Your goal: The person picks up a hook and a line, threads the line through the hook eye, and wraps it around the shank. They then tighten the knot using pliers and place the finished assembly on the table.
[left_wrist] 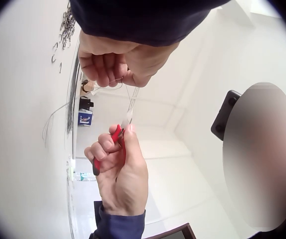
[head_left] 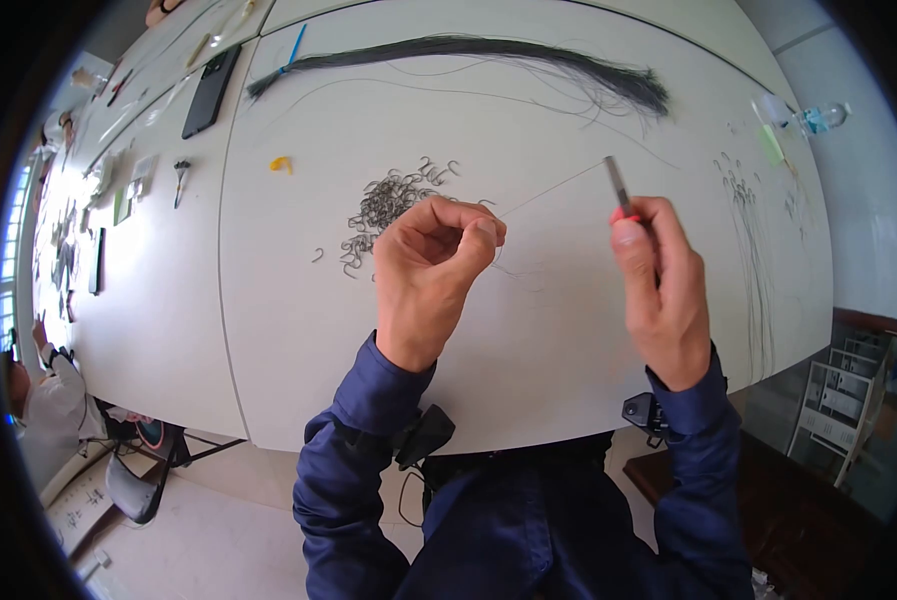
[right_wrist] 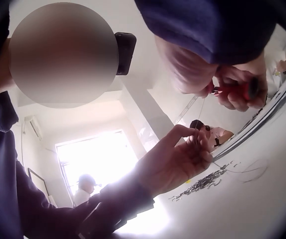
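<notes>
Over the table, my left hand (head_left: 433, 255) pinches a thin line (head_left: 553, 189) between thumb and forefinger. A small dark curved hook (left_wrist: 122, 81) shows at these fingertips in the left wrist view, where the line loops around them. My right hand (head_left: 663, 290) grips red-handled pliers (head_left: 617, 183), their grey metal nose pointing away from me. From the left fingertips the line runs straight up to the pliers' tip. Close beyond the left hand lies a pile of small curved hooks (head_left: 388, 200), partly hidden by it.
A long bundle of dark strands (head_left: 468, 48) lies across the table's far side. Lines with hooks (head_left: 748, 230) lie at the right. A yellow piece (head_left: 281, 164) and a black phone (head_left: 211, 92) are at the left; a plastic bottle (head_left: 825, 118) is at the far right.
</notes>
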{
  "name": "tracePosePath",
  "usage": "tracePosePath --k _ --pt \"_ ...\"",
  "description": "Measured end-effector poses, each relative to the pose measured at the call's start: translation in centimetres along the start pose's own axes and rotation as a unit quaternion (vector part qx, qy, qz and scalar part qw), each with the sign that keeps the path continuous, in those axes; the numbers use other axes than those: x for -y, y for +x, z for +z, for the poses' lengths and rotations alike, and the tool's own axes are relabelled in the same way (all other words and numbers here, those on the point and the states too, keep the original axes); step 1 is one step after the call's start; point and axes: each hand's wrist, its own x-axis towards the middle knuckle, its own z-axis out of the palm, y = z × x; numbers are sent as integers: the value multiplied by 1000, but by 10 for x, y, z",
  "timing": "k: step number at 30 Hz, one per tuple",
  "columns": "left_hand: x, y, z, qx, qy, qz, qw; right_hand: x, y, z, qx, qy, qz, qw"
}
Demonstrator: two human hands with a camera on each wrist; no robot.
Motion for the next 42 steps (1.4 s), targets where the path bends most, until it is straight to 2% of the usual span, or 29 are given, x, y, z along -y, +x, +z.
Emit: tracePosePath --k 1,9,12,16,19,21,25,26,28,30,33,37,41,42 --pt "0 0 0 0 -2 -2 1000 -11 3 -6 -30 12 -21 999" --pt "4 1 -5 18 -56 -25 998 -69 31 -94 -183 150 14 971" --pt "6 2 -5 24 -49 -34 998 -94 32 -133 -246 170 54 953" --pt "9 4 -8 16 -70 -16 997 -124 30 -176 -307 198 55 929" --pt "9 6 -11 14 -66 -9 998 -140 22 -198 -304 206 79 927" --pt "8 5 -8 13 -45 -10 999 -136 17 -193 -283 204 103 931" --pt "8 1 -1 31 -3 -15 999 -57 6 -89 -92 203 49 974" --pt "9 0 -1 38 1 -15 999 -45 5 -70 7 197 34 980" --pt "9 0 -1 53 5 -13 998 -19 11 -33 120 177 34 976" --pt "10 0 -1 67 4 -8 998 -18 20 4 143 193 -3 971" --pt "10 0 -2 76 4 -11 997 -21 33 21 152 174 -12 973" --pt "10 0 -3 71 29 -36 996 -19 32 8 110 171 -14 979" --pt "11 2 -3 66 25 -35 997 -44 36 -3 35 166 -8 985" --pt "12 2 -3 64 22 -33 997 -42 36 -11 33 168 15 985"
